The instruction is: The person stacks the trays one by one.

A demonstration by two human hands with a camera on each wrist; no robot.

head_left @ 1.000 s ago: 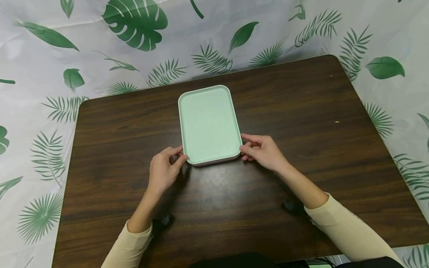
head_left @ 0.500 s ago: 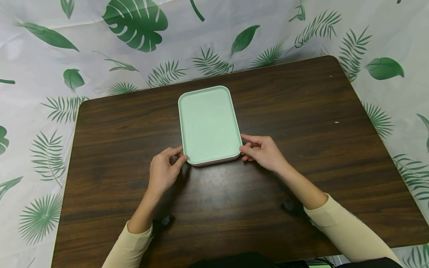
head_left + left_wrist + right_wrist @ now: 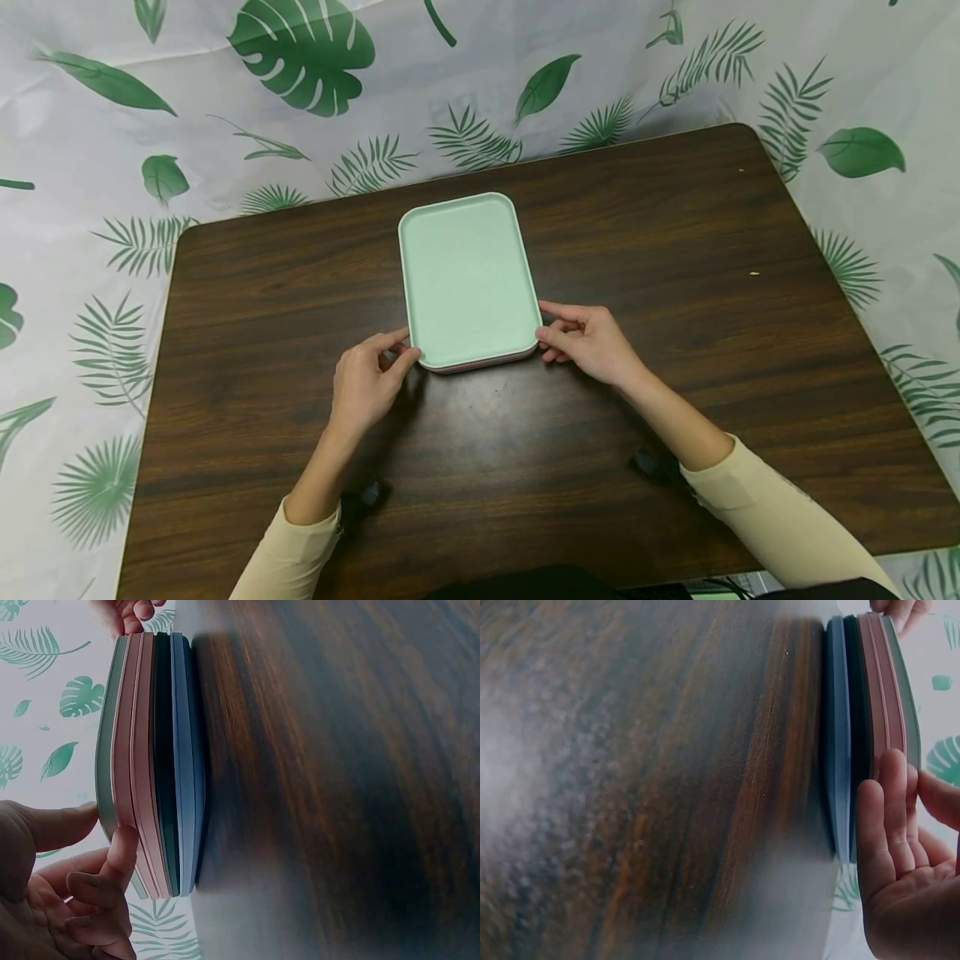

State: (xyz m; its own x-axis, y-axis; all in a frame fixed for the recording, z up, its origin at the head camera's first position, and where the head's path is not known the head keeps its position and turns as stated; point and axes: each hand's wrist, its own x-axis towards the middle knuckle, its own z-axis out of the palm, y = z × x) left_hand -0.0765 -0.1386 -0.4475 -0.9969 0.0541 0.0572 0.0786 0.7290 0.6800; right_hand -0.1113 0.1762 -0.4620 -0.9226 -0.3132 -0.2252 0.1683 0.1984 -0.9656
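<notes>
A light green rectangular tray (image 3: 472,283) lies on top of a stack on the table. Beneath it, the left wrist view shows pink trays (image 3: 139,750), a dark green tray (image 3: 163,765) and blue trays (image 3: 187,765), edges closely aligned. At the near left corner my left hand (image 3: 367,379) pinches the light green tray, thumb at its rim and fingers against the side of the stack. My right hand (image 3: 592,337) holds the near right corner likewise, its thumb at the rim and its fingertips (image 3: 893,761) against the pink trays' edges.
The dark wood-grain table (image 3: 675,250) extends around the stack on all sides. Behind and beside it hangs a white cloth with green leaf prints (image 3: 300,58). Small dark devices sit under both wrists, such as the left one (image 3: 369,494).
</notes>
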